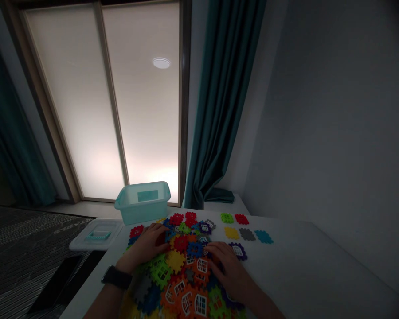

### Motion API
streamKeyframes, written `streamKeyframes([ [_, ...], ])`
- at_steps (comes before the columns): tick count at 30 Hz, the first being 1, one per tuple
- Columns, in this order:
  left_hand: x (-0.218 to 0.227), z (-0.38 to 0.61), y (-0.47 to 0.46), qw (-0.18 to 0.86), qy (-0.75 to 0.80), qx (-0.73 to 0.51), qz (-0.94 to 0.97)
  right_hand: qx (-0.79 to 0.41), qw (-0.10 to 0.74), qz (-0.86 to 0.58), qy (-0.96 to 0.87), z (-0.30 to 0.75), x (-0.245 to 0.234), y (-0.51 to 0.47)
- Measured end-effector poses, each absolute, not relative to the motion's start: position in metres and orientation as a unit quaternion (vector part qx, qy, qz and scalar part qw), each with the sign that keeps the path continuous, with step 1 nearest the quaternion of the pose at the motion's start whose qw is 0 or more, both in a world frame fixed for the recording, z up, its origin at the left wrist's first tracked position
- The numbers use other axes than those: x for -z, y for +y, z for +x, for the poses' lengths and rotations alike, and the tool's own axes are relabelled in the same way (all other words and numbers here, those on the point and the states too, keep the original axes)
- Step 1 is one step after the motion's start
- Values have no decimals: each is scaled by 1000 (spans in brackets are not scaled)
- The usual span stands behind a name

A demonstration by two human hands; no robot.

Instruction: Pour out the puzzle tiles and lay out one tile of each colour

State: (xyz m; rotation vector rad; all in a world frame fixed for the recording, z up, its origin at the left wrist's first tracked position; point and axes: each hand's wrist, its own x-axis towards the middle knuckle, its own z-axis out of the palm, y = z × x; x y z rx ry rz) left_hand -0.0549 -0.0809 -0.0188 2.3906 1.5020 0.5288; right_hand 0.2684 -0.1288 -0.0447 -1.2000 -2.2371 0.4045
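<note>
A heap of multicoloured plastic interlocking tiles point(182, 270) with notched edges covers the near part of the table, and some tiles have white window shapes. My left hand point(146, 246), with a black wristwatch point(116, 277) on its wrist, lies on the far left of the heap beside a red tile point(160, 239). My right hand point(228, 270) rests flat on the heap's right side, close to a purple window tile point(237, 251). Neither hand visibly grips a tile. Several single tiles, including a green one point(226, 217) and a teal one point(264, 236), lie apart to the right.
A translucent teal plastic box point(142, 202) stands beyond the white table point(302, 266), and its lid point(96, 235) lies to the left. A dark flat object point(55, 283) lies on the striped floor. Behind are a bright window and teal curtains point(224, 102).
</note>
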Motion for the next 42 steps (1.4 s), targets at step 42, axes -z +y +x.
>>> streamKeyframes([
  [42, 17, -35, -83, 66, 468, -225, 852, -127, 300, -444, -835, 268, 42, -130],
])
